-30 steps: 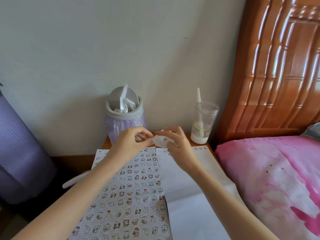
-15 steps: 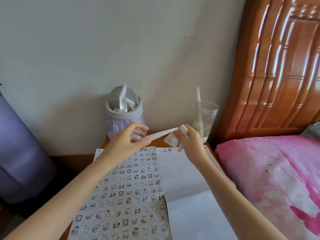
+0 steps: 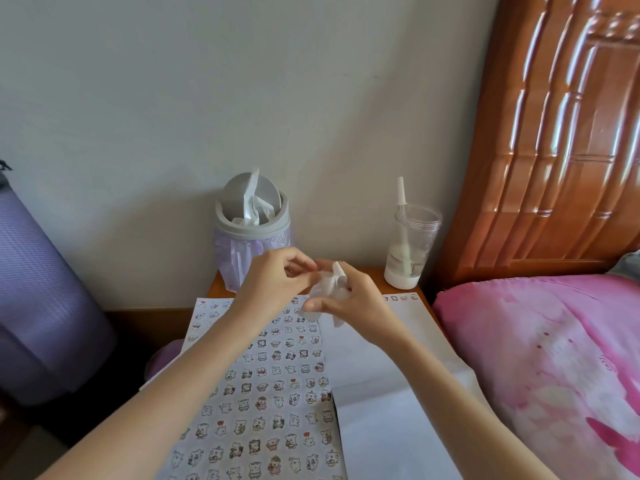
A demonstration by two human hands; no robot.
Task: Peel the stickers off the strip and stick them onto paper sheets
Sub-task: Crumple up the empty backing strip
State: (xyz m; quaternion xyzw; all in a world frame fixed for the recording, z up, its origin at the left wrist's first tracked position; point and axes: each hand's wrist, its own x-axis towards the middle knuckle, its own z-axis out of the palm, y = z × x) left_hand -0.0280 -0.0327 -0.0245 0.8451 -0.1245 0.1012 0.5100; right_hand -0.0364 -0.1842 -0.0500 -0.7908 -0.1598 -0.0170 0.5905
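Observation:
A white sticker strip [image 3: 329, 285] is bunched up between both hands, above the far end of the papers. My left hand [image 3: 273, 282] pinches its left end with thumb and forefinger. My right hand [image 3: 349, 299] is closed around the rest, with a tail of strip hanging below the fingers. On the left lies a paper sheet [image 3: 263, 393] covered with several rows of small cartoon stickers. To its right lies a mostly blank white sheet [image 3: 388, 410] with a few stickers along its top edge.
A small grey-lidded bin [image 3: 251, 233] with a purple liner stands against the wall. A clear plastic cup [image 3: 412, 244] with a straw stands at the back right of the wooden table [image 3: 216, 289]. A pink pillow [image 3: 554, 358] and wooden headboard are right; a purple roll is left.
The strip was stretched straight between the hands half a second ago. Now the hands have come together and the strip is crumpled between them.

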